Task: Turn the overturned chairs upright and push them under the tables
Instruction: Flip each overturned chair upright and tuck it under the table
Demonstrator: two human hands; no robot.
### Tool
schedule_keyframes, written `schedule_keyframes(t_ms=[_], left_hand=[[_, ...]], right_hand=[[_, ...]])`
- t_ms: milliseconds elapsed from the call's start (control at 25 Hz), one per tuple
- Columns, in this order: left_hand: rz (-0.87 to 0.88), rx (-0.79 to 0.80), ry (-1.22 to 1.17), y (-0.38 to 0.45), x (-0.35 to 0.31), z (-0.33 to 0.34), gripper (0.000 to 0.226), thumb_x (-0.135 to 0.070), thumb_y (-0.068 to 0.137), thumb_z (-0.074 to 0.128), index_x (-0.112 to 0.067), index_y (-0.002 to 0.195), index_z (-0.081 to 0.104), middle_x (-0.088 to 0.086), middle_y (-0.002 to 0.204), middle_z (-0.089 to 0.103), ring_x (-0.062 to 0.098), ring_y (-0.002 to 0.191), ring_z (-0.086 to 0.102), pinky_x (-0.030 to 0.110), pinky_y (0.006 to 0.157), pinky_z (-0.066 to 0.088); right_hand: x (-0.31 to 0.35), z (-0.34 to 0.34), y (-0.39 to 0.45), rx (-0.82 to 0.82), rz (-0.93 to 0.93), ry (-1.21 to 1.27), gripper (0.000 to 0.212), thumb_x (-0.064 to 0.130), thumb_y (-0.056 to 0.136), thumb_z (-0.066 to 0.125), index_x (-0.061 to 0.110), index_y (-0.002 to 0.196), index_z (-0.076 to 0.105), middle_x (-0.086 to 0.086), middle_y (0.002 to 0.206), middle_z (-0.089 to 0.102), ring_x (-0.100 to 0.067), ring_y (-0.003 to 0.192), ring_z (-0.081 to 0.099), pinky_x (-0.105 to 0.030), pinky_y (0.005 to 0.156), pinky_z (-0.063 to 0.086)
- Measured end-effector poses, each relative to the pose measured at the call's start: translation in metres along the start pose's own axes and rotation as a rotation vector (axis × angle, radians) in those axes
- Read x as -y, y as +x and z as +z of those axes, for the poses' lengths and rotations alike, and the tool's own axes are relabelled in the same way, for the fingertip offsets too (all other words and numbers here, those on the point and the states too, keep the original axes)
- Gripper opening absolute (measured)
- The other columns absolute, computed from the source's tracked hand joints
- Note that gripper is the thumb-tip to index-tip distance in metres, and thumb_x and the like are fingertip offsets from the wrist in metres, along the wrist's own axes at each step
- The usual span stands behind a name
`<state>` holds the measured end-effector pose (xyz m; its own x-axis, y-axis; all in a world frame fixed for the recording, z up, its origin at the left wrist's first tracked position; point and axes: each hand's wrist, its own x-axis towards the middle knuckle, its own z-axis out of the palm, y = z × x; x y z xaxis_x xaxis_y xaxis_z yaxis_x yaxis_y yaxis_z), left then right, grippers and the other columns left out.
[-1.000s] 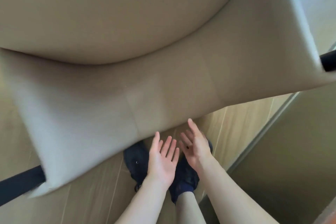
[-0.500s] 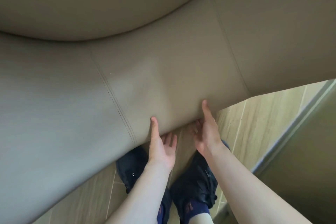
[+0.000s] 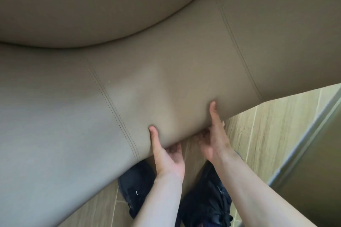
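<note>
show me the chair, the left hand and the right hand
chair (image 3: 166, 79), head view, padded beige panel between seams
left hand (image 3: 168, 156), head view, palm
right hand (image 3: 214, 140), head view, palm below thumb

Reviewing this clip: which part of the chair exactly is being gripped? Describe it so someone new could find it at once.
The tan padded chair fills most of the frame above the wood floor. Its lower edge runs diagonally; the left hand and right hand grip that edge. The gripped panel is the middle one, lying between two double-stitched seams.
</note>
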<state>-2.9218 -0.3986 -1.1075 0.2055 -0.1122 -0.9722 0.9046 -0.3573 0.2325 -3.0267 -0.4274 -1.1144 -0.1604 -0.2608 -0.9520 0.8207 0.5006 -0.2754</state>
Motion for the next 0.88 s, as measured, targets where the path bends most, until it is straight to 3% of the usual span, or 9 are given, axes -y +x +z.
schedule_keyframes(t_ms=[120, 320, 560, 680, 800, 880], left_hand=[[0.002, -0.017, 0.009, -0.007, -0.006, -0.002, 0.060, -0.051, 0.066, 0.081, -0.018, 0.114, 0.070, 0.009, 0.115, 0.076, 0.021, 0.108, 0.069, 0.040, 0.106, 0.049], [-0.004, -0.029, 0.016, -0.036, -0.025, -0.001, 0.062, -0.049, 0.067, 0.082, -0.018, 0.118, 0.068, 0.007, 0.114, 0.076, 0.020, 0.107, 0.069, 0.040, 0.102, 0.051], [-0.025, -0.073, 0.052, -0.108, -0.062, 0.019, 0.071, -0.048, 0.063, 0.083, -0.016, 0.123, 0.063, 0.011, 0.120, 0.072, 0.023, 0.108, 0.067, 0.039, 0.094, 0.053], [-0.056, -0.097, 0.077, -0.149, -0.081, 0.031, 0.083, -0.050, 0.059, 0.085, -0.013, 0.130, 0.060, 0.013, 0.123, 0.070, 0.025, 0.109, 0.067, 0.038, 0.090, 0.053], [-0.072, -0.116, 0.087, -0.191, -0.105, 0.045, 0.084, -0.050, 0.061, 0.088, -0.011, 0.130, 0.059, 0.015, 0.122, 0.069, 0.027, 0.106, 0.068, 0.037, 0.079, 0.055], [-0.082, -0.128, 0.095, -0.215, -0.120, 0.054, 0.076, -0.051, 0.066, 0.088, -0.012, 0.125, 0.061, 0.013, 0.117, 0.071, 0.026, 0.101, 0.069, 0.038, 0.082, 0.055]], right_hand=[[0.003, 0.001, -0.004, -0.008, 0.016, 0.024, 0.112, 0.051, 0.062, 0.082, 0.023, 0.155, 0.028, -0.003, 0.139, 0.060, -0.021, 0.122, 0.061, -0.044, 0.105, 0.048], [0.015, 0.011, -0.029, 0.034, -0.021, -0.029, 0.068, 0.047, 0.066, 0.080, 0.023, 0.127, 0.062, 0.004, 0.119, 0.075, -0.011, 0.104, 0.072, -0.037, 0.087, 0.055], [0.040, 0.039, -0.097, -0.044, 0.001, -0.159, 0.071, 0.050, 0.070, 0.082, 0.028, 0.132, 0.057, 0.006, 0.123, 0.071, -0.015, 0.112, 0.066, -0.039, 0.079, 0.057], [0.059, 0.056, -0.138, -0.073, 0.011, -0.219, 0.064, 0.051, 0.070, 0.083, 0.025, 0.124, 0.059, 0.004, 0.120, 0.071, -0.015, 0.110, 0.066, -0.038, 0.075, 0.057], [0.078, 0.080, -0.180, -0.100, -0.006, -0.278, 0.069, 0.052, 0.070, 0.083, 0.023, 0.127, 0.056, 0.002, 0.125, 0.066, -0.019, 0.116, 0.061, -0.042, 0.079, 0.055], [0.085, 0.097, -0.205, -0.141, -0.031, -0.330, 0.076, 0.055, 0.070, 0.082, 0.021, 0.131, 0.051, 0.001, 0.128, 0.063, -0.021, 0.118, 0.060, -0.045, 0.085, 0.055]])
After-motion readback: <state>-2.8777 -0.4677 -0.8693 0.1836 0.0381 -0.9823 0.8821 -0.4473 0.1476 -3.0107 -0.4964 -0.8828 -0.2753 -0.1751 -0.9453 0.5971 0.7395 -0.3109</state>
